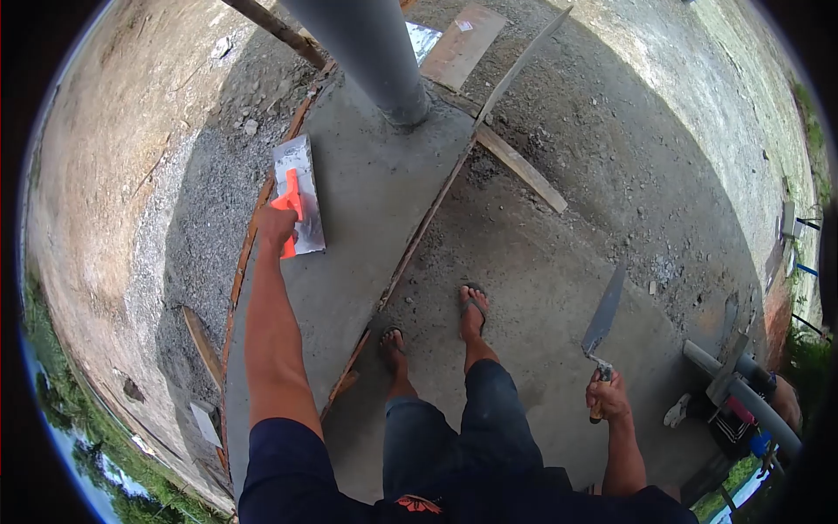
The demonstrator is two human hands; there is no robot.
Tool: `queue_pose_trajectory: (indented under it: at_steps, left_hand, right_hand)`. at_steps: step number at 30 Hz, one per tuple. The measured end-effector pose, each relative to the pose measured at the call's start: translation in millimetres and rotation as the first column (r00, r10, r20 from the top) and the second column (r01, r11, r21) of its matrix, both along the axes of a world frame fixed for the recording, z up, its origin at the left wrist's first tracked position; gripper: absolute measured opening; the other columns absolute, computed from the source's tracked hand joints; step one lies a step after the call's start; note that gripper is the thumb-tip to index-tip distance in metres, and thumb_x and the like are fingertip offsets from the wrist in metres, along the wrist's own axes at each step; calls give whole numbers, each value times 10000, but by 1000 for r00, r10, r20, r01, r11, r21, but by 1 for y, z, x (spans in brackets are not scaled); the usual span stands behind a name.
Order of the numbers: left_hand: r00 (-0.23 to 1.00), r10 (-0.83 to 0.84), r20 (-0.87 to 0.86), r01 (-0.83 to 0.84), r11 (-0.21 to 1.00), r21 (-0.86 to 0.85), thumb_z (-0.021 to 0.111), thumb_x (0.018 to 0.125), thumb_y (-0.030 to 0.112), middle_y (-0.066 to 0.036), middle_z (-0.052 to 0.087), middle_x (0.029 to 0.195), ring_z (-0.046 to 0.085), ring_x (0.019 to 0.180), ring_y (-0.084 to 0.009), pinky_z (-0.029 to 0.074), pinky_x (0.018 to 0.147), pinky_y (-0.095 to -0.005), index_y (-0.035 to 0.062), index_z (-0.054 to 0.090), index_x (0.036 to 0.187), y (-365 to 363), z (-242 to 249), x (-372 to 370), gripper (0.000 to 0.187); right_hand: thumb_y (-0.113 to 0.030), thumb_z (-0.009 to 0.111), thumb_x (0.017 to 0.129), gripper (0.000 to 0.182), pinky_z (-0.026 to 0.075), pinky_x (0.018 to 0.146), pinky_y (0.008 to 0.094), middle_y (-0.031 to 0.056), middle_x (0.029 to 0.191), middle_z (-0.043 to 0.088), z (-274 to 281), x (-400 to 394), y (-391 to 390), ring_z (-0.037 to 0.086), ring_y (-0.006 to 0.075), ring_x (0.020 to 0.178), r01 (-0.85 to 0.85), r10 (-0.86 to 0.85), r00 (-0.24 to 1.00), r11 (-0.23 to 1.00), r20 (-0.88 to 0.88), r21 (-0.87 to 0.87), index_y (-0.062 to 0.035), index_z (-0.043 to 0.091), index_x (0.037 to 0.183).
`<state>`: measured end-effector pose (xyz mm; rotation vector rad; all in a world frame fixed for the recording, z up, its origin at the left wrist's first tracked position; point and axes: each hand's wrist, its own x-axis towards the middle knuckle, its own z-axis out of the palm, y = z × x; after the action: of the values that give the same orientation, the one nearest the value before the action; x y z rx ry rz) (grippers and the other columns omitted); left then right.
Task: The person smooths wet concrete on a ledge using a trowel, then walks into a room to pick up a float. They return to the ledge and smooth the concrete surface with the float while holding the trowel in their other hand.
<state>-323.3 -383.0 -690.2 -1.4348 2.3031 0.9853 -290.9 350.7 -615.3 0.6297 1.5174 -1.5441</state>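
Observation:
My left hand (pixel 278 225) is closed round the orange handle of a finishing trowel (pixel 304 229). The trowel's flat metal blade lies on the wet concrete slab (pixel 375 201), along its left edge. Off to the right, my right hand (pixel 608 395) grips the handle of a pointing trowel (pixel 604 310). Its pointed grey blade is tilted up and away from me, apart from the slab. Wooden form boards (pixel 417 234) border the slab on both sides. A grey round column (pixel 371 61) rises from the slab's far end.
A wooden stake (pixel 522 168) braces the right form board. Beyond the column lies a flat board (pixel 463 45). Another stake (pixel 202 348) stands at the left edge. My sandalled feet (pixel 472 310) are on the ground right of the slab. Pipes (pixel 742 397) and other items lie at lower right.

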Motion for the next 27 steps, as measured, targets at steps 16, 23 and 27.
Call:
queue_pose_trajectory:
  at_steps: [16, 23, 27]
  left_hand:
    - [679, -723, 130, 734, 663, -147, 594, 777, 177, -238, 665, 982, 626, 941, -438, 499, 813, -519, 69, 581, 1072, 128, 44, -139, 315]
    - [788, -616, 21, 610, 774, -171, 596, 779, 171, -281, 641, 1059, 597, 1029, -450, 474, 884, -497, 28, 619, 1066, 159, -10, -198, 321]
    - [729, -680, 78, 681, 732, 5, 533, 781, 102, -270, 632, 1118, 582, 1098, -431, 466, 943, -492, -7, 616, 1086, 155, -4, -205, 334]
  right_hand:
    - [-77, 690, 727, 213, 472, 415, 310, 53, 578, 531, 15, -20, -19, 534, 162, 426, 52, -52, 998, 998, -24, -29, -52, 511, 841]
    - [-80, 688, 731, 200, 473, 414, 304, 59, 584, 547, 23, -2, -46, 533, 158, 421, 100, -100, 995, 993, -9, 58, -52, 513, 825]
    - [-56, 676, 740, 190, 481, 445, 302, 45, 605, 547, 14, 13, -58, 548, 149, 455, 138, -138, 990, 990, 37, -6, -51, 515, 842]
